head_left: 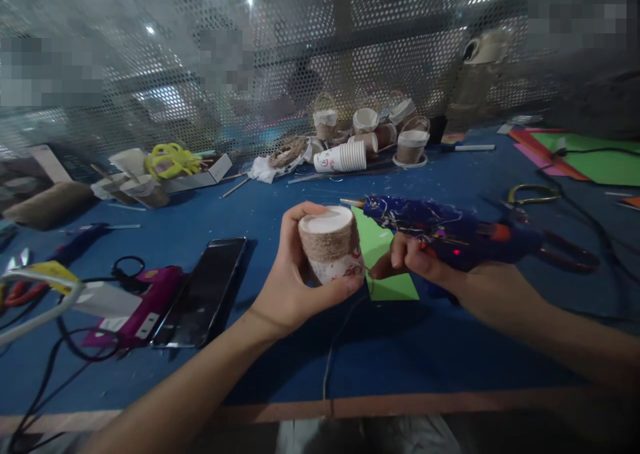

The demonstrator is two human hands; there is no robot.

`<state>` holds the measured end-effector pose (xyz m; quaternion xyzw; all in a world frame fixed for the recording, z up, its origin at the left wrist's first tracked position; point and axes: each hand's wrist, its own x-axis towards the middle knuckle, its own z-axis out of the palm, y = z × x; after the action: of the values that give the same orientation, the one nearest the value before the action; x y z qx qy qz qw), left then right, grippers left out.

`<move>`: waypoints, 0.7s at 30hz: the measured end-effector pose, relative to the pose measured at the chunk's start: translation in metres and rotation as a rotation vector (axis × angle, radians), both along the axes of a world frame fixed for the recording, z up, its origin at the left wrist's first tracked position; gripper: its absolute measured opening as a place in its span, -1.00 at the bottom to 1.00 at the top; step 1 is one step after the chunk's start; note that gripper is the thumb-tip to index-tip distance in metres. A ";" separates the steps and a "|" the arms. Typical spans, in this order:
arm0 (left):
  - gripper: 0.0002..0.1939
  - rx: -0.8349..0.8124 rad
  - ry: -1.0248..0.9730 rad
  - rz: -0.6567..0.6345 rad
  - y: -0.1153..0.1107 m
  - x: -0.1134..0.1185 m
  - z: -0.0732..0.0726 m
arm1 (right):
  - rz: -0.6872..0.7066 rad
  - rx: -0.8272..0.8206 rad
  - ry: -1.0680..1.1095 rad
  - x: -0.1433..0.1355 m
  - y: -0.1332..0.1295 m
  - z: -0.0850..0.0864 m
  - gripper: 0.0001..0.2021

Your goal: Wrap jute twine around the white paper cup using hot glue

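My left hand (290, 274) is wrapped round a paper cup (331, 244), bottom up and slightly tilted. Brown twine is wound round the cup's upper half, while its lower half shows white with red print. In my right hand (425, 264) is a blue hot glue gun (425, 221) with a small red light, its nozzle pointing left just above and beside the cup. The right fingertips are close to the cup's side, near a loose strand of twine (333, 354) that hangs over the table edge. Under the hands lies a green paper sheet (395, 284).
A phone (205, 294) and a magenta power strip (145, 307) with cables lie at left. Toward the back are stacked paper cups (345, 157), a twine bundle (287, 151) and several twine-wrapped cups. Yellow-handled scissors (533, 193) and coloured paper (590, 154) lie at right.
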<state>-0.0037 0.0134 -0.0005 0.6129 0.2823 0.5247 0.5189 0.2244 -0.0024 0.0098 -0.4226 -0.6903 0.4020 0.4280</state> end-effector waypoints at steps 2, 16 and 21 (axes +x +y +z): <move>-0.28 -0.004 0.008 0.019 0.000 0.003 -0.001 | 0.025 -0.002 0.044 0.000 -0.001 0.000 -0.71; -0.40 0.121 0.040 0.137 0.002 0.010 -0.003 | 0.278 -0.152 0.271 -0.001 -0.004 0.000 -0.75; -0.39 0.045 0.016 0.255 0.003 0.011 -0.001 | 0.376 -0.097 0.388 0.000 -0.008 -0.004 -0.95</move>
<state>0.0070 0.0167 -0.0013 0.5878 0.3503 0.5874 0.4320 0.2244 -0.0105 0.0053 -0.2221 -0.6415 0.5805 0.4495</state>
